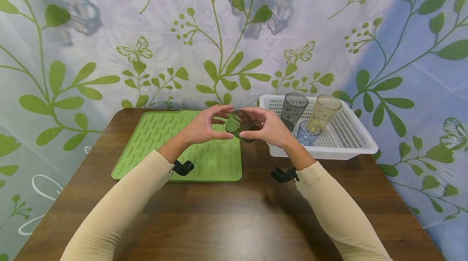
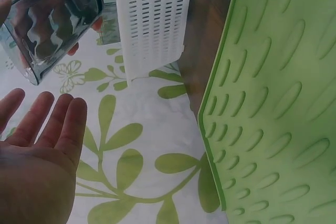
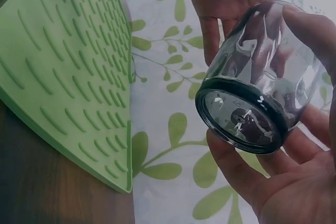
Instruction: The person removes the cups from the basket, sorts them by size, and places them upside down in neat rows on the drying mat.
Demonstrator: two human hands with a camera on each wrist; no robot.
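Note:
A dark-tinted, clear drinking glass (image 1: 240, 125) is held tilted above the table by my right hand (image 1: 273, 129). In the right wrist view, the right hand's thumb and fingers lie round the glass (image 3: 265, 72), whose thick base faces that camera. My left hand (image 1: 202, 126) is beside the glass's other end. From the left wrist, the left hand (image 2: 39, 166) shows its fingers extended, with a gap between the fingertips and the glass (image 2: 55, 22). Whether the left thumb touches the glass is hard to see.
A green ridged drying mat (image 1: 153, 143) lies on the brown wooden table (image 1: 219, 220), left of the glass. On the right stands a white perforated basket (image 1: 356, 143) holding a grey glass (image 1: 293, 106), a yellow glass (image 1: 324, 110) and a small blue glass (image 1: 307, 134). Behind hangs a leaf-patterned cloth (image 1: 164, 57).

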